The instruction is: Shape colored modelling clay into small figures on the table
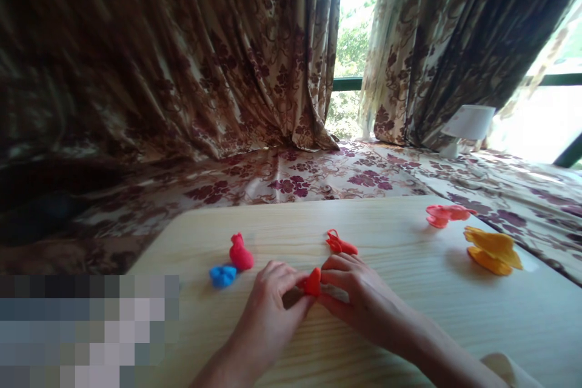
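Over the middle of the table, my left hand (276,296) and my right hand (349,282) meet at a small orange-red lump of modelling clay (313,282). Thumb and fingers of each hand pinch it, one from either side; part of the lump is hidden by the fingertips. Just beyond my right hand lies a red clay piece (343,245) with thin looped strands at its left end. To the left of my left hand, a pink-red rounded clay piece (240,253) with a narrow top sits beside a blue crumpled clay lump (222,276).
Toward the right edge of the pale wooden table (282,221) lie a coral-pink shaped piece (448,215) and a yellow folded piece (495,251). Behind the table are floral cloth (291,185), patterned curtains (254,42) and a white lamp (470,122). Pixelation covers the lower left.
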The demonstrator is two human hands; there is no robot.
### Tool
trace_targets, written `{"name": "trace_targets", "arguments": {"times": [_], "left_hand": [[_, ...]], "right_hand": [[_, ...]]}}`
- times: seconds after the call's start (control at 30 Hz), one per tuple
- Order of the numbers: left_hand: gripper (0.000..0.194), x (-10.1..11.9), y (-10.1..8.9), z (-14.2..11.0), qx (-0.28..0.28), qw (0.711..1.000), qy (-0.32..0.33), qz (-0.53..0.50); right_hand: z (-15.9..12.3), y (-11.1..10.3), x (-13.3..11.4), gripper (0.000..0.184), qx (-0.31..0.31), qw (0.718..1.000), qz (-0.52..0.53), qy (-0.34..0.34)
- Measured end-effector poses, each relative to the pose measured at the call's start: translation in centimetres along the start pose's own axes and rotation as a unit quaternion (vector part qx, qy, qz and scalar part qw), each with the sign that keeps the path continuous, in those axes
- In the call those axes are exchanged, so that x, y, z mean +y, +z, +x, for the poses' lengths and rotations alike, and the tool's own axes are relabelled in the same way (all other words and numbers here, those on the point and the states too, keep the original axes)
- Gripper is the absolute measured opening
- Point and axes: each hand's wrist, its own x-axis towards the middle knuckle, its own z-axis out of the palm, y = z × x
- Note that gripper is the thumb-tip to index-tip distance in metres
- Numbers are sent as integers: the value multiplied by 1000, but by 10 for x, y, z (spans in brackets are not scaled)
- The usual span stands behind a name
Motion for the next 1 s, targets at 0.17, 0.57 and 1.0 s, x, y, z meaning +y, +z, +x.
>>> {"name": "trace_targets", "arguments": {"times": [0.17,0.57,1.0], "left_hand": [[21,0,-1,0,-20,999,4,39],[17,0,-2,-1,-21,999,-6,34],[9,0,13,-6,26,997,13,75]], "right_hand": [[1,2,2,14,10,1000,-15,8],[-1,4,1,8,12,998,-44,32],[-1,-7,-7,13,7,995,48,90]]}}
